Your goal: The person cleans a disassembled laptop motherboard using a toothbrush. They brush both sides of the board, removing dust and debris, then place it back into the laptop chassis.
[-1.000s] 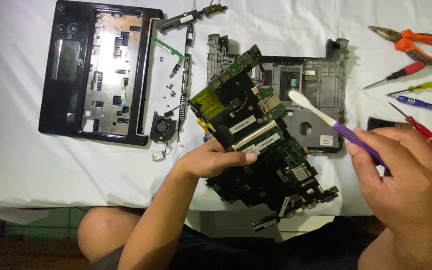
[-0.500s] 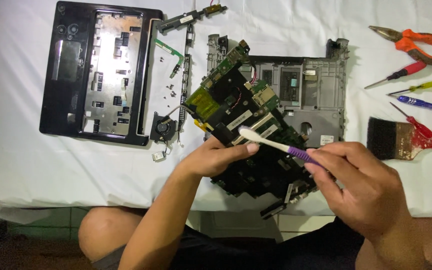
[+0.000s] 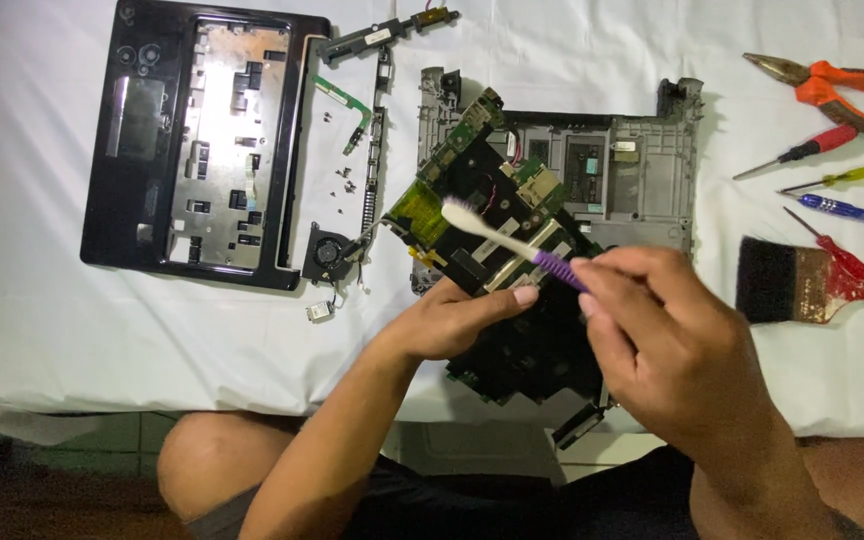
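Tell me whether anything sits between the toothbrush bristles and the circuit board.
Nothing visible does. The right hand holds the toothbrush with its bristles over the bare upper part of the circuit board. The left hand grips the board's lower edge, clear of the bristles.

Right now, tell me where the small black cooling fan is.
The small black cooling fan lies on the white cloth, at the black laptop cover's lower right corner, left of the green circuit board.

On the counter (image 3: 32, 330) are one toothbrush (image 3: 500, 237), one circuit board (image 3: 497, 250), one black bezel (image 3: 202, 140), one grey chassis (image 3: 642, 170), one fan (image 3: 329, 252), one pliers (image 3: 822, 80), four screwdrivers (image 3: 802, 152) (image 3: 837, 178) (image 3: 847, 212) (image 3: 832, 250) and one paintbrush (image 3: 802, 282).
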